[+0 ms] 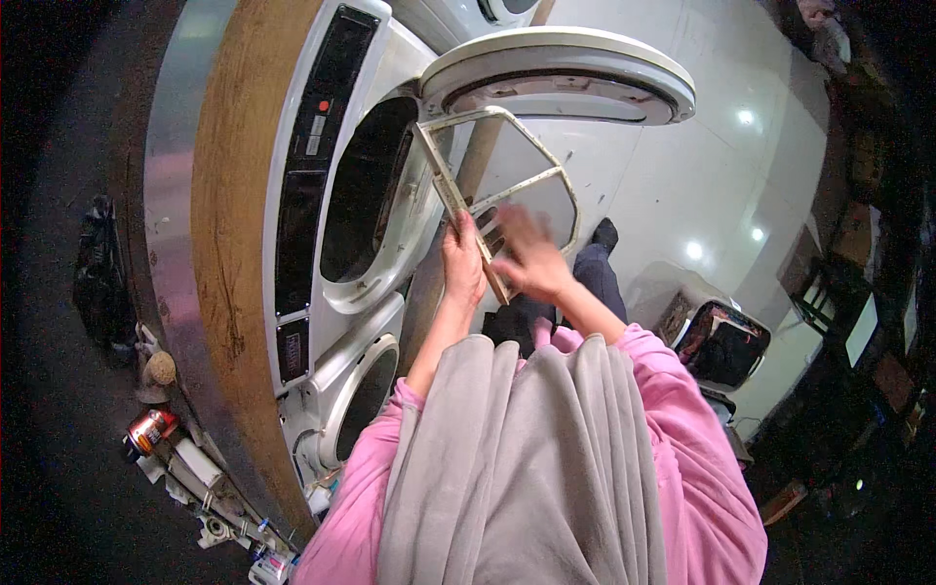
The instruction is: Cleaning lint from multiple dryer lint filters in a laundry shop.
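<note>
A dryer's lint filter (515, 190), with a cream plastic frame and mesh panels, is held tilted in front of me. My left hand (463, 262) grips its thicker straight edge, thumb on top. Over the lower mesh, my right hand (532, 252) is blurred by motion with its fingers apart; whether it touches the mesh I cannot tell. Left of the filter stands a white front-loading dryer (409, 241), its round opening (369, 190) dark inside. The dryer's round door (556, 73) hangs open beyond the filter.
A black control panel (303, 219) runs along the dryer, beside a wooden top (238, 219). Another round-door machine (365, 398) sits nearer me. A can (152, 430) and small items lie at lower left. A dark-lidded bin (720, 344) stands on the tiled floor (658, 183).
</note>
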A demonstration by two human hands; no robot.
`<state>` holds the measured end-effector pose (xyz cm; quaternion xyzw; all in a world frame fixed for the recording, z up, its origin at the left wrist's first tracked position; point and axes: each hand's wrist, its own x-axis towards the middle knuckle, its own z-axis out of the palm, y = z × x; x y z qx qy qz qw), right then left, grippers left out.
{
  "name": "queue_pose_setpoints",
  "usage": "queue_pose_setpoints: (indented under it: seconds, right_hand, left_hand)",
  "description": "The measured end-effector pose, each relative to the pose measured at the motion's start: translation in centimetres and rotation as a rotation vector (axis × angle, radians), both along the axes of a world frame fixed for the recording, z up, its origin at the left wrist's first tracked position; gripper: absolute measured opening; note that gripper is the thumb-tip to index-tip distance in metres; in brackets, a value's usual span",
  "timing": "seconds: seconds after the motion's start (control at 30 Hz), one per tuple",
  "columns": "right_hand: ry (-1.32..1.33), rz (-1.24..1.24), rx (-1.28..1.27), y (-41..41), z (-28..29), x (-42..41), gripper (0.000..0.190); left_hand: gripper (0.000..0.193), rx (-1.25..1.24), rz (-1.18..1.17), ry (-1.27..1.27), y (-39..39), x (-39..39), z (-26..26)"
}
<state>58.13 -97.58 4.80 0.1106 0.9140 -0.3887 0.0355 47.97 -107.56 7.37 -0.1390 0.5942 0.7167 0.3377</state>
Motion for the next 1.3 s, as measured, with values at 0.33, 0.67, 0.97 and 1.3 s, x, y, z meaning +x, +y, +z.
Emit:
queue_pose_setpoints:
  seconds: [0.33,0.67,0.97,1.3]
  right_hand:
    - [-0.139,-0.626,-0.939,3.8,3.1,-2.5,0.087]
    - [-0.033,-0.915,-1.485,3.4,3.0,-1.6,0.032]
    - [-0.056,-0.996,-1.358,2.6,5.6,-1.1,0.027]
    - [-0.028,-0.875,-1.306,3.6,5.6,-0.5,0.029]
  left_hand:
    - [0.032,-0.269,-0.211,0.16,1.1,1.6,1.5]
    - [0.044,-0.266,-0.859,0.56,0.5,5.5,-1.5]
    - [0.063,-0.868,-0.929,0.603,-0.5,-0.7,-4.7]
    - [0.034,-0.505,-0.5,0.822,2.6,1.4,-3.7]
